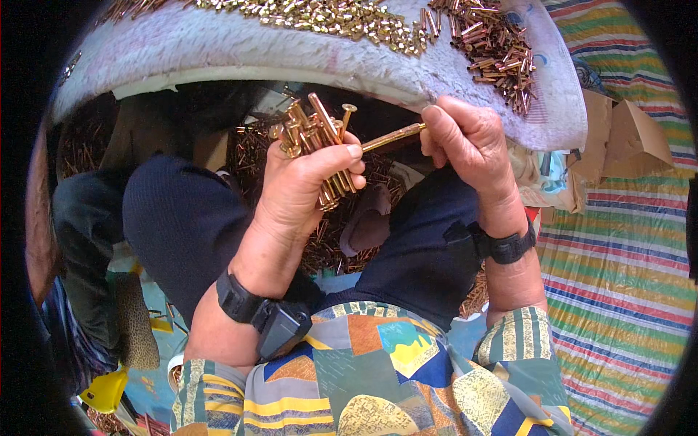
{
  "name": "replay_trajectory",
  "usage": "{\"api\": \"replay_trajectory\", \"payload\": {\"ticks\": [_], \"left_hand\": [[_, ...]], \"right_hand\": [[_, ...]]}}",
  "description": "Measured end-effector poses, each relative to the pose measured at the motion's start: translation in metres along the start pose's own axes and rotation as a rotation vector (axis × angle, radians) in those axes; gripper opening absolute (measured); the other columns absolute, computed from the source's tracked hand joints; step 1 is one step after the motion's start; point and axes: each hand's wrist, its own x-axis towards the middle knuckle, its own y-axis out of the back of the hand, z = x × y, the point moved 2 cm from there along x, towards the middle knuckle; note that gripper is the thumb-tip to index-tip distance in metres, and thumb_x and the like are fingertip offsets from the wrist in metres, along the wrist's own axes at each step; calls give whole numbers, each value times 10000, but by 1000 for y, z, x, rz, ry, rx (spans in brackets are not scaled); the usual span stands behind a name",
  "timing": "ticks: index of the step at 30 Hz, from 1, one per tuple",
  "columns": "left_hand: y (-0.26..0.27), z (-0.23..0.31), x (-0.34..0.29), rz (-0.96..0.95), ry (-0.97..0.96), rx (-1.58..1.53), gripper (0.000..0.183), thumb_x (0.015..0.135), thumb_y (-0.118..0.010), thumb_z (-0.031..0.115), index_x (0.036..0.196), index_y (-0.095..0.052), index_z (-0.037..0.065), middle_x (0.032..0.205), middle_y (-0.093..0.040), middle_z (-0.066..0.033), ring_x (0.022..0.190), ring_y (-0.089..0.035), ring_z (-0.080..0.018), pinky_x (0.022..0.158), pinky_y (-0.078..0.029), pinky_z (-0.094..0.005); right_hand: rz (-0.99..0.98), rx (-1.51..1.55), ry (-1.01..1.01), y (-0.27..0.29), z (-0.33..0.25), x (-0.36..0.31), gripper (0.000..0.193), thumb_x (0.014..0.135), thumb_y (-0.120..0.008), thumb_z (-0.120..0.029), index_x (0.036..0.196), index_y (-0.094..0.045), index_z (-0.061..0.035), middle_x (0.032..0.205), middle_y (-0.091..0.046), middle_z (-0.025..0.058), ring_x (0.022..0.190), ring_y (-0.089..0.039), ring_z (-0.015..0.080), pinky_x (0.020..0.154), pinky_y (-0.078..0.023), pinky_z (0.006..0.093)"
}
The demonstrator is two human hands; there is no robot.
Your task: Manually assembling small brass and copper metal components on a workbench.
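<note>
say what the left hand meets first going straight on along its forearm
The left hand, holding fasteners, would likely meet the pale work surface's near edge; depth is unclear, so it might pass beneath.

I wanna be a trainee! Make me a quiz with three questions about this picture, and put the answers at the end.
1. What does the bare left hand hold?
A) a red rubber ball
B) a bundle of headed, copper-coloured metal pins
C) a white paper cup

2. True or false: the bare right hand touches a slim, copper-coloured metal rod.

3. Fill the gap: the multicoloured striped plastic sheet lies toward the ____ side of the picture.

Key: 1 B; 2 true; 3 right.
</note>
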Motion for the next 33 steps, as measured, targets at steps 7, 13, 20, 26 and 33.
{"api": "replay_trajectory", "payload": {"ticks": [7,13,20,26,33], "left_hand": [[1,-3,1,-41,12,52,186,677,-645,80,827,-577,-7,671,-583,-71,568,-583,-153,522,-513,-264],[3,-4,0,-31,25,63,136,689,-633,58,796,-602,-20,674,-593,-83,571,-586,-155,531,-514,-262],[6,-8,1,-51,17,76,138,689,-621,66,793,-605,-23,665,-593,-88,560,-582,-157,523,-508,-263],[4,-8,-1,-58,21,121,146,689,-622,77,795,-605,-22,662,-592,-86,554,-578,-156,527,-503,-263],[6,-7,-4,-56,43,145,134,687,-621,75,783,-603,-17,663,-598,-82,545,-583,-150,523,-500,-252]], "right_hand": [[67,-18,-27,-6,2,-5,309,859,-564,-205,609,-506,-33,488,-454,-22,461,-432,46,409,-347,212],[120,166,29,-17,8,-12,296,862,-558,-192,616,-516,-34,502,-479,-15,456,-434,50,422,-351,204],[64,406,-166,-20,15,-20,293,877,-530,-192,628,-532,-38,514,-496,-19,449,-433,48,432,-361,200],[-68,340,-118,-11,23,-29,194,863,-545,-147,717,-528,-20,588,-526,-14,524,-476,43,479,-394,188],[80,309,-83,-15,21,-29,237,873,-540,-193,707,-523,-26,596,-495,-21,525,-451,38,465,-365,182]]}}
